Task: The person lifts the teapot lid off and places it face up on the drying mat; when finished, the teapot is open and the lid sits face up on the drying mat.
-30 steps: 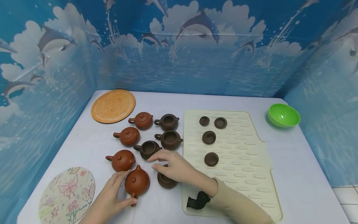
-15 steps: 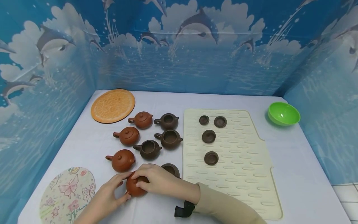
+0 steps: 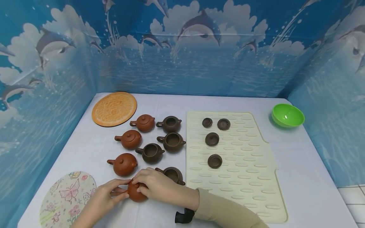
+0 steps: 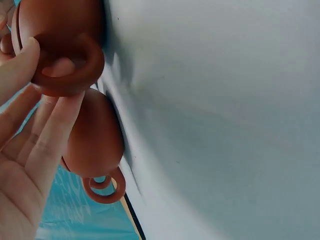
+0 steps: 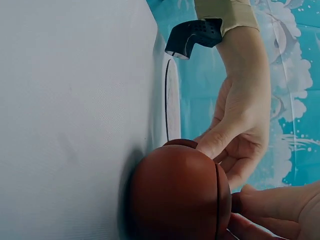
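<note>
A reddish-brown clay teapot (image 3: 137, 195) stands on the white cloth near the front, between both hands. My left hand (image 3: 106, 195) pinches its loop handle (image 4: 95, 67), with the thumb on one side and a finger through the loop. From above, my right hand (image 3: 155, 183) pinches the knob (image 5: 236, 202) of the lid, which sits on the pot. The right hand covers part of the pot and its spout in the head view. Just behind the right hand is a dark brown lidless teapot (image 3: 174, 173). Another reddish-brown teapot (image 3: 124, 164) stands behind the left hand.
Two more reddish-brown lidded teapots (image 3: 131, 139) and several dark open teapots (image 3: 173, 142) form rows behind. Several dark lids (image 3: 214, 161) lie on a cream mat (image 3: 242, 190) at right. A green bowl (image 3: 288, 115), an orange round mat (image 3: 114, 109) and a flowered round mat (image 3: 67, 199) lie around.
My right hand has moved left from the dark teapot to the reddish-brown teapot's lid knob. That teapot has turned, its handle now towards the left, and my left hand has shifted onto the handle.
</note>
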The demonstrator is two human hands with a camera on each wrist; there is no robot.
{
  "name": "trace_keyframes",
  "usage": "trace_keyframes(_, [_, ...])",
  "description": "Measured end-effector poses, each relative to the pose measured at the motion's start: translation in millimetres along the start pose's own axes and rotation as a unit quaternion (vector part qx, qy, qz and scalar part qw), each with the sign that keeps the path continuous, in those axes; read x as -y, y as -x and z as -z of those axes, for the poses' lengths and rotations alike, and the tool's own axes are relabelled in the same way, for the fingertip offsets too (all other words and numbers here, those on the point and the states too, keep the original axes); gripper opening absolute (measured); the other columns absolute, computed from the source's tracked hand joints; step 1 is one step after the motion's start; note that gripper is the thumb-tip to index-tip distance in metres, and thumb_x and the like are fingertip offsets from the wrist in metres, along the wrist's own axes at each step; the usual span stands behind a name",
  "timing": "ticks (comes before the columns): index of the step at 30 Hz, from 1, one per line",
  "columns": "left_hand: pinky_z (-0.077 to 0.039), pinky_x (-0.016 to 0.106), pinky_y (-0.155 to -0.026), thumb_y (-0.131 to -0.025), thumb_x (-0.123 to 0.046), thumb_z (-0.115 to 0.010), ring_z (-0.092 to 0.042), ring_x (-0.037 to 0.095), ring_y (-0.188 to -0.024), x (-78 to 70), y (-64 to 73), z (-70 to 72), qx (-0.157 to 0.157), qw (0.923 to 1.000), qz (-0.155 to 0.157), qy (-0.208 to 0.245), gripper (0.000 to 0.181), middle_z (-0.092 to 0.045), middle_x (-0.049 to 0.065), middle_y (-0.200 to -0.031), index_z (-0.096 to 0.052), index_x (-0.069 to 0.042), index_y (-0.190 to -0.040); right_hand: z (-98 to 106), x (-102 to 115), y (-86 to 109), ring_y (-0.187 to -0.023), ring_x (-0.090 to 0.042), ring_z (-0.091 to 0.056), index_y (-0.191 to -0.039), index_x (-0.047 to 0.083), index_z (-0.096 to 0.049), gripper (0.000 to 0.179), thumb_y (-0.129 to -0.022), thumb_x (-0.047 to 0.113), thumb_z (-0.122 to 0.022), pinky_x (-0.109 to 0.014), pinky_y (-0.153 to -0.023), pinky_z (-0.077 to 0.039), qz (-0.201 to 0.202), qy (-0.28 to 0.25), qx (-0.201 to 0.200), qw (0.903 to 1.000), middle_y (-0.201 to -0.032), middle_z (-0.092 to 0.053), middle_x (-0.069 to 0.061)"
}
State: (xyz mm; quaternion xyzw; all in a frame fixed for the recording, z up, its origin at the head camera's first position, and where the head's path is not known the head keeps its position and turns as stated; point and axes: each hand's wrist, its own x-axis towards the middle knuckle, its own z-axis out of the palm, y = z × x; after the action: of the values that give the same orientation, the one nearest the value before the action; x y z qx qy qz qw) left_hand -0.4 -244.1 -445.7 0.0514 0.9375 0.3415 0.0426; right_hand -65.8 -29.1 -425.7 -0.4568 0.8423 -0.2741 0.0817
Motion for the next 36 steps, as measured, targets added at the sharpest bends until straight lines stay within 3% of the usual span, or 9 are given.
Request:
trace_keyframes(3, [-0.058,0.019,-0.066,-0.076,-0.009,-0.082,-0.066,-0.002,-0.075,4.1,-0.2,0.5,-0.007,0.9995,-0.03,0.002,0.035,-0.074,0.002,-0.1,-0.073,-0.011,-0.11,-1,0,-0.2,-0.107,-0.003,-0.062,-0.11,0.017,-0.073,0.018,-0.093,0.015,-0.067,-0.012,-0.089,-0.047,-0.003,0.002,-0.006,1.0,-0.112,-0.068,0.007])
trace_keyframes(6, [-0.058,0.018,-0.067,-0.076,-0.01,-0.082,-0.065,-0.004,-0.076,6.8,-0.5,0.6,-0.004,0.9991,-0.04,0.015,0.032,-0.073,0.004,-0.101,-0.074,-0.008,-0.108,-4,1,0.2,-0.106,-0.002,-0.062,-0.106,0.017,-0.073,0.014,-0.094,0.014,-0.067,-0.009,-0.089,-0.047,-0.002,0.005,-0.016,0.9999,-0.111,-0.068,0.007])
trace_keyframes(15, [-0.058,0.019,-0.067,-0.078,-0.012,-0.081,-0.065,-0.004,-0.077,7.9,-1.3,1.6,0.02,0.9992,-0.018,0.029,0.032,-0.072,0.006,-0.103,-0.073,-0.007,-0.109,-8,1,2.6,-0.112,-0.003,-0.062,-0.103,0.017,-0.069,0.009,-0.095,0.014,-0.066,-0.011,-0.092,-0.048,0.007,0.01,-0.031,0.9994,-0.119,-0.067,0.004])
trace_keyframes(20, [-0.057,0.019,-0.067,-0.078,-0.013,-0.081,-0.065,-0.002,-0.076,6.7,-2.1,2.0,0.022,0.9993,-0.009,0.028,0.03,-0.072,0.004,-0.102,-0.074,-0.008,-0.106,-3,0,4.6,-0.106,-0.001,-0.062,-0.105,0.016,-0.066,0.009,-0.097,0.019,-0.063,-0.011,-0.091,-0.047,0.0,-0.036,-0.046,0.9983,-0.112,-0.068,0.006])
trace_keyframes(23, [-0.057,0.018,-0.067,-0.078,-0.014,-0.081,-0.065,-0.002,-0.077,5.9,-2.9,2.7,0.03,0.9992,0.006,0.027,0.028,-0.071,0.002,-0.102,-0.074,-0.009,-0.104,8,-2,6.8,-0.108,-0.002,-0.062,-0.106,0.015,-0.065,0.011,-0.098,0.021,-0.063,-0.013,-0.093,-0.048,-0.018,-0.108,-0.047,0.9929,-0.113,-0.069,0.005])
trace_keyframes(26, [-0.056,0.017,-0.068,-0.078,-0.013,-0.081,-0.065,-0.002,-0.077,5.0,-3.3,3.5,0.039,0.9987,0.018,0.027,0.028,-0.072,0.003,-0.103,-0.074,-0.008,-0.105,21,-6,10.4,-0.111,-0.002,-0.062,-0.107,0.014,-0.066,0.012,-0.097,0.02,-0.064,-0.013,-0.093,-0.049,-0.059,-0.226,-0.037,0.9717,-0.118,-0.069,0.003])
trace_keyframes(30, [-0.056,0.015,-0.069,-0.078,-0.01,-0.08,-0.065,-0.003,-0.076,3.2,-4.0,3.9,0.049,0.9973,0.047,0.028,0.03,-0.072,0.003,-0.104,-0.074,-0.009,-0.108,40,-18,18.5,-0.109,-0.006,-0.065,-0.109,0.012,-0.068,0.014,-0.096,0.016,-0.065,-0.015,-0.088,-0.052,-0.115,-0.366,-0.047,0.9224,-0.118,-0.07,-0.003])
trace_keyframes(33, [-0.055,0.014,-0.069,-0.078,-0.012,-0.081,-0.063,-0.004,-0.075,1.9,-4.4,3.5,0.056,0.9956,0.072,0.025,0.032,-0.072,0.0,-0.103,-0.074,-0.011,-0.109,56,-34,29.1,-0.11,-0.015,-0.066,-0.115,0.005,-0.066,0.02,-0.097,0.015,-0.062,-0.023,-0.089,-0.055,-0.134,-0.426,-0.064,0.8923,-0.121,-0.068,-0.011])
trace_keyframes(36, [-0.054,0.013,-0.069,-0.079,-0.013,-0.081,-0.063,-0.003,-0.075,1.0,-4.6,3.1,0.063,0.9941,0.085,0.025,0.033,-0.071,-0.001,-0.103,-0.074,-0.012,-0.111,73,-54,44.1,-0.107,-0.016,-0.066,-0.12,-0.002,-0.061,0.028,-0.098,0.015,-0.06,-0.031,-0.092,-0.056,-0.174,-0.481,-0.081,0.8553,-0.12,-0.066,-0.013])
